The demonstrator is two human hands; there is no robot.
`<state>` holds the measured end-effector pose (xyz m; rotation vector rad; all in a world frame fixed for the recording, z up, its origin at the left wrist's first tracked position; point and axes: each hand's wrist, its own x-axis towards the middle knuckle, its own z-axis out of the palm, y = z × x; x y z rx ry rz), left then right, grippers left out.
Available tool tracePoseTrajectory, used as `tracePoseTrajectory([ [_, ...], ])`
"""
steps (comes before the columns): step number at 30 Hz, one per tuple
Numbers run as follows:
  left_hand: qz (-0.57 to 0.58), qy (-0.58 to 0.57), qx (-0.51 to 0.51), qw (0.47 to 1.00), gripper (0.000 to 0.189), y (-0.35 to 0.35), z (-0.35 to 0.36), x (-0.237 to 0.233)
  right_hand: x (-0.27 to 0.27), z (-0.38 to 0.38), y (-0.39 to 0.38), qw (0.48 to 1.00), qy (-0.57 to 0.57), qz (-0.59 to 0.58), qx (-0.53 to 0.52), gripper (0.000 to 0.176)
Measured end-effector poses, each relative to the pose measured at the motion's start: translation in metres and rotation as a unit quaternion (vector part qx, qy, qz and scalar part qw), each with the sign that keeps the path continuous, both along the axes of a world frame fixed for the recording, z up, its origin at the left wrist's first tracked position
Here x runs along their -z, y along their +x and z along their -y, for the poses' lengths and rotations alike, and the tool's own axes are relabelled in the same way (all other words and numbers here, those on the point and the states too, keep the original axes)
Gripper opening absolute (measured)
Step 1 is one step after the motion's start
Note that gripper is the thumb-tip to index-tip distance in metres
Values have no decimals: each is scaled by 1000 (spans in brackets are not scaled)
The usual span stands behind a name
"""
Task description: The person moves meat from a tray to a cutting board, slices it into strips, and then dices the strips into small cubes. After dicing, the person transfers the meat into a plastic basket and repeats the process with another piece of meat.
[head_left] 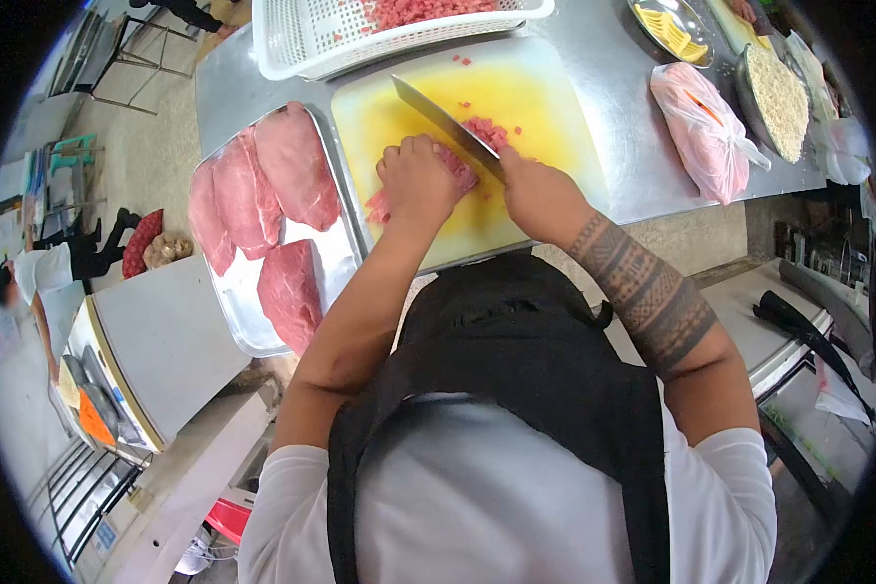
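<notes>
My left hand (419, 177) is closed over a piece of raw meat (460, 171) and presses it on the yellow-stained cutting board (545, 107). Its fingers are curled and hide most of the piece. In my right hand (543, 200) is the handle of a knife (448, 122), its wide blade slanting up and left beside the meat. Small diced meat (487, 132) lies just beyond the blade, with a few loose bits higher up the board. Some cut strips (378, 206) show by my left wrist. Left of the board, a metal tray (238, 311) holds several large raw meat pieces (290, 165).
A white perforated basket (302, 58) with diced meat stands behind the board. To the right are a metal bowl with yellow slices (674, 37), a plastic bag of pink contents (701, 127) and a bowl of pale grains (774, 102). Another person (58, 268) is at far left.
</notes>
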<state>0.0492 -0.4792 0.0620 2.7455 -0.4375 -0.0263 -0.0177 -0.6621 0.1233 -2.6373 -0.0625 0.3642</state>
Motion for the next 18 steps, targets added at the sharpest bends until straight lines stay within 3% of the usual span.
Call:
tracePoseTrajectory([
  [8, 23, 38, 15, 999, 25, -4, -6, 7, -67, -6, -43, 995, -21, -100, -8, 26],
  [13, 35, 35, 12, 999, 25, -3, -6, 17, 2, -28, -5, 999, 11, -42, 0, 22],
  [18, 32, 9, 11, 999, 25, -6, -7, 15, -2, -18, 3, 999, 3, -46, -2, 22],
])
